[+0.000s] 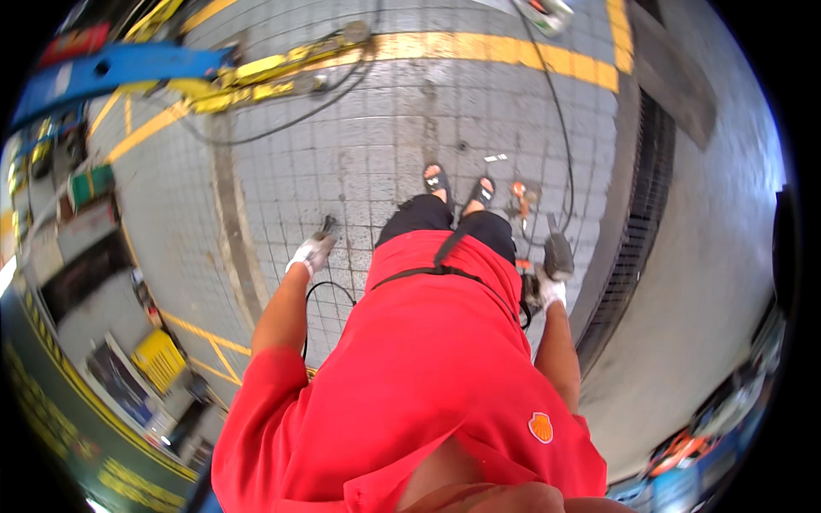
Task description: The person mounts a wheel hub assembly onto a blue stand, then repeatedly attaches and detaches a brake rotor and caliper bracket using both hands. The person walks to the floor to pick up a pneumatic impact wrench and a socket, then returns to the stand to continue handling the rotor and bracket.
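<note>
My left hand, in a white glove, hangs out to the left with its fingers closed around a small dark object, perhaps a socket; its kind is not clear. On the right, my gloved right hand grips a dark grey power tool that looks like an impact wrench. A thin rod points away from its far end. Part of the tool's handle is hidden by the glove. An orange tool lies on the tiled floor just beyond it, near my sandalled feet.
Blue and yellow lift arms reach in from the upper left. A black hose runs across the floor on the right, beside a drain grate. Another black cable curves by my left side. Equipment with a yellow panel stands left.
</note>
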A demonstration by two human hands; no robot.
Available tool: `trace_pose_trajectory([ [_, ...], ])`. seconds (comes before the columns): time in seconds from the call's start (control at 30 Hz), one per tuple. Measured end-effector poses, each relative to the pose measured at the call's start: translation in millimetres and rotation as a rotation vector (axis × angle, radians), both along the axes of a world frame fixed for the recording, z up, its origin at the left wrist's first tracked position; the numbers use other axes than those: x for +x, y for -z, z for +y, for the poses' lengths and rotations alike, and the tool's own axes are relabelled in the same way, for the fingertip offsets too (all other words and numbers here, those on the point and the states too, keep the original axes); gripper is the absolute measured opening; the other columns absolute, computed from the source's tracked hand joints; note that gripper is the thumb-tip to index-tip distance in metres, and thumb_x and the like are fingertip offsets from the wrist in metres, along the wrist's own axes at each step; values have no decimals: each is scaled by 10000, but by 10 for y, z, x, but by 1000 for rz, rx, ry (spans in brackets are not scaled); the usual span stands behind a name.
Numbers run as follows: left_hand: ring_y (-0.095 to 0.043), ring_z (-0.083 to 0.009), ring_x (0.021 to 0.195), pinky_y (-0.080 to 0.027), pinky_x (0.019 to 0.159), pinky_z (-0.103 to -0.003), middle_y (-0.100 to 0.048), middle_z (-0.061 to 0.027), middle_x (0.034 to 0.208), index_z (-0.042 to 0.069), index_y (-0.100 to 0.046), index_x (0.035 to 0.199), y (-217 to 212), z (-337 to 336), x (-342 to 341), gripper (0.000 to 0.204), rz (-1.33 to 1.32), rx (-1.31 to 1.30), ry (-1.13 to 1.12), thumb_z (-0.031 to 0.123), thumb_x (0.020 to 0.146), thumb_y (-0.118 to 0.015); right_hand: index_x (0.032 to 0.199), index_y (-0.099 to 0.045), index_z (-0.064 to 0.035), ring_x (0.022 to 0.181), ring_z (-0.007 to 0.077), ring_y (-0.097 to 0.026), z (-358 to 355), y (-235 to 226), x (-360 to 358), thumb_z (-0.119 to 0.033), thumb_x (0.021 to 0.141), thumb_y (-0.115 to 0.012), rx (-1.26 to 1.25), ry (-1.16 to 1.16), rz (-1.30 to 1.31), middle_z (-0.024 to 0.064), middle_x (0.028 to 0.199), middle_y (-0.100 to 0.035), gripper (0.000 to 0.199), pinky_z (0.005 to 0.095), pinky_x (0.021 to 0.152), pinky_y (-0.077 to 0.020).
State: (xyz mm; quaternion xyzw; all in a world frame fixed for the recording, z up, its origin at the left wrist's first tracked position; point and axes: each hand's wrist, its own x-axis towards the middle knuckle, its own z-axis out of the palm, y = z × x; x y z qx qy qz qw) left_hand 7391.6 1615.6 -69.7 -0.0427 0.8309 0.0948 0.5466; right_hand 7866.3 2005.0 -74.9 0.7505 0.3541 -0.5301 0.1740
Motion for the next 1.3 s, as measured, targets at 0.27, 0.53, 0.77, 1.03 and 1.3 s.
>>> trace_pose_trajectory([
  [0.27,-674,-283,1066,-503,948,-392,-738,-150,1136,81,-671,1275,-188,525,106,504,116,279,3,491,988,-615,1233,-639,-136,671,182,-597,-32,461,591,-249,964,-757,53,16,221,0,852,-627,314,394,597,-524],
  [0.53,-669,-251,996,-526,878,-398,-729,-114,1063,57,-683,1275,749,-752,220,537,77,175,-132,488,956,-640,1347,-623,-127,806,219,-658,-55,290,1080,-217,972,-729,-25,-56,109,31,1002,-682,400,428,692,-564],
  [0.77,-663,-206,894,-526,792,-376,-739,-109,1020,-19,-702,1222,1394,-1868,266,509,153,-9,-391,414,958,-663,1389,-609,-122,876,235,-678,-101,-96,660,-214,964,-731,-16,-47,78,49,1081,-694,451,447,738,-577],
  [1.03,-623,-164,868,-502,785,-337,-713,-57,981,21,-702,1218,1185,-682,-92,453,79,293,-377,402,979,-648,1437,-593,-118,956,253,-700,-47,-110,35,-210,956,-733,68,31,278,69,1171,-707,510,469,791,-591],
  [1.3,-622,-124,762,-490,655,-297,-695,-16,933,62,-682,1213,922,-176,31,322,-25,314,-447,302,1000,-668,1371,-614,-72,917,260,-707,280,334,624,-248,957,-761,103,-58,118,107,1097,-729,474,443,801,-588],
])
